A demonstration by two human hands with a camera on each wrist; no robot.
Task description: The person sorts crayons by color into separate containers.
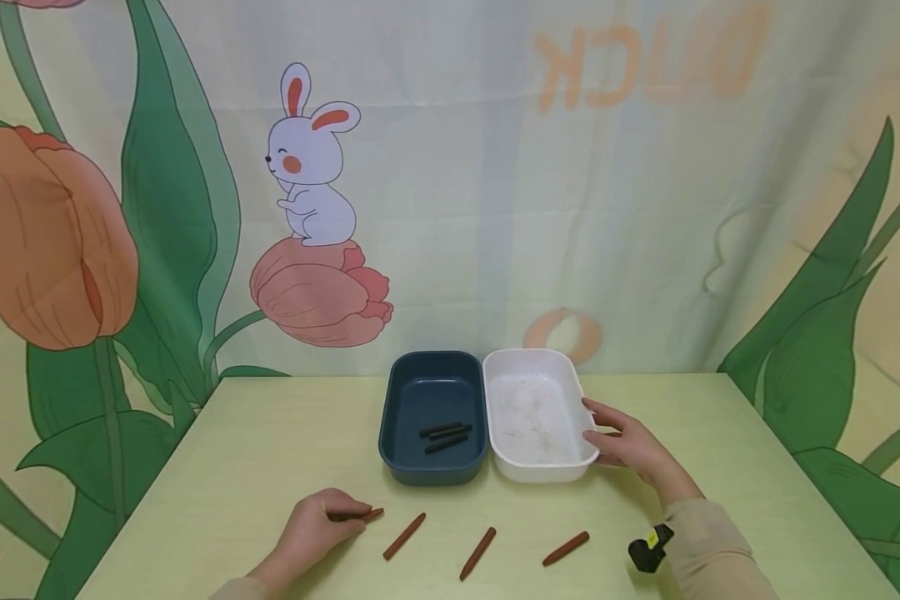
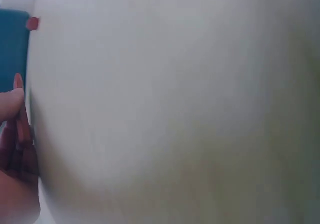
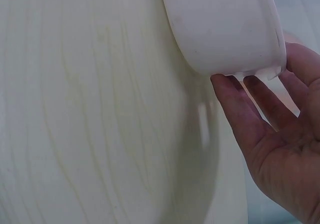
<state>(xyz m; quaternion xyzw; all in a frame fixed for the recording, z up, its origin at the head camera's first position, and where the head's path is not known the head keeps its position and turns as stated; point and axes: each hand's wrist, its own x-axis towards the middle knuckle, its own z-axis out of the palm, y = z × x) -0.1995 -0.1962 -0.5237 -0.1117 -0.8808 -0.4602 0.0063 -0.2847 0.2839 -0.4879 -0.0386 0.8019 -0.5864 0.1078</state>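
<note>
In the head view my left hand (image 1: 318, 525) pinches a reddish-brown crayon (image 1: 375, 514) between thumb and fingers, low over the table in front of the dark blue bin (image 1: 393, 417). In the left wrist view the crayon (image 2: 23, 124) runs along the fingers, its tip past the thumb. My right hand (image 1: 633, 450) holds the white bin (image 1: 540, 473) by its right side. From the right wrist, fingertips (image 3: 220, 82) touch the bin's outer wall, and one digit reaches the rim. Several dark crayons (image 1: 446, 435) lie in the blue bin.
Three more reddish-brown crayons lie apart near the table's front: a left one (image 1: 404, 536), a middle one (image 1: 477, 553) and a right one (image 1: 566, 548). The two bins stand side by side near the printed curtain (image 1: 457, 208). A small black device (image 1: 648, 550) sits by the right wrist.
</note>
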